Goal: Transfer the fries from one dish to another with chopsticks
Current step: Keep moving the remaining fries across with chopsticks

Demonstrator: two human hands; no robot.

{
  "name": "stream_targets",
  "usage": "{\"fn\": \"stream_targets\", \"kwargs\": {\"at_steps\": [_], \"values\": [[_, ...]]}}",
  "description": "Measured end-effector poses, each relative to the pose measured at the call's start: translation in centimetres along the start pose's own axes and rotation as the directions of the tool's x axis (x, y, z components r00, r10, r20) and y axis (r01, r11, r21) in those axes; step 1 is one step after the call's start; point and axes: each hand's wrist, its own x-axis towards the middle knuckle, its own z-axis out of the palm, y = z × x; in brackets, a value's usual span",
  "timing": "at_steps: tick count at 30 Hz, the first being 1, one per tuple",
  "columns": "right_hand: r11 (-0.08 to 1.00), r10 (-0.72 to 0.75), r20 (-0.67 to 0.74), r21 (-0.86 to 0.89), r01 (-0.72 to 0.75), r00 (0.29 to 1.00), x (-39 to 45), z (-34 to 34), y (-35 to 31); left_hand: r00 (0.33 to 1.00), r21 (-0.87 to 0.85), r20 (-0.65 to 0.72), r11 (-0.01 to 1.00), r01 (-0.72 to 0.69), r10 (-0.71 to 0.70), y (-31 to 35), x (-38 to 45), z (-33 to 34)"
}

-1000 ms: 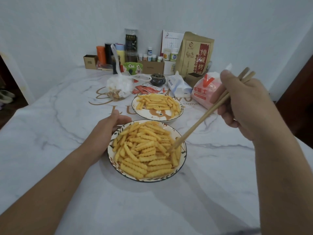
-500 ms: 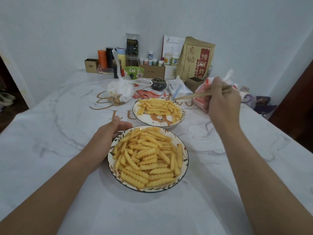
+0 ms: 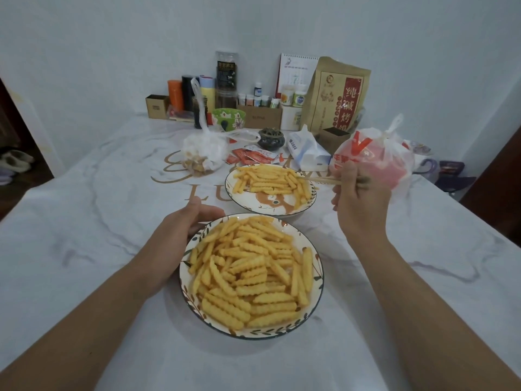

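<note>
A near dish with a leaf-patterned rim is heaped with crinkle-cut fries. Behind it stands a far dish with a brown animal drawing, holding a smaller layer of fries. My left hand rests against the near dish's left rim, fingers curled along its edge. My right hand grips a pair of wooden chopsticks, held nearly level; their tips reach left over the right side of the far dish. I cannot tell whether a fry sits between the tips.
The white marbled table carries a knotted white plastic bag, red sauce packets, a tissue pack and a red-and-white bag right behind my right hand. Boxes, bottles and a brown paper pouch line the wall.
My right hand lifted the chopsticks out of the near dish and carried them up and back to the far dish, swinging them level. My left hand stayed on the near dish's rim.
</note>
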Motion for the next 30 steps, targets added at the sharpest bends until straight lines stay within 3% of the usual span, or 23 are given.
{"fn": "stream_targets", "kwargs": {"at_steps": [10,13,17,22,26,30], "values": [[0.954,0.251,-0.019,0.171,-0.244,0.968,0.8,0.0,0.0,0.998,-0.036,-0.05,0.998,0.044,-0.046,1.5,0.6,1.3],[0.937,0.292,-0.016,0.208,-0.282,0.956,1.0,-0.2,0.2,0.999,0.041,-0.004,0.998,-0.037,0.038,0.4,0.1,0.5],[0.911,0.322,-0.024,0.279,-0.304,0.946,1.2,-0.3,0.3,1.0,0.04,0.002,0.999,-0.032,0.032,0.0,-0.2,-0.2],[0.872,0.341,-0.161,0.421,-0.248,0.926,1.2,-1.2,-0.7,1.0,0.015,0.001,1.0,0.001,-0.001,0.4,-0.4,0.0],[0.874,0.347,-0.184,0.418,-0.247,0.92,1.2,-1.9,-0.8,0.999,0.008,-0.031,1.0,0.012,-0.012,0.9,-0.4,0.4],[0.904,0.312,-0.104,0.34,-0.261,0.944,1.1,-1.7,-0.3,0.998,0.014,-0.059,1.0,0.028,-0.027,1.3,-0.3,0.9]]}}
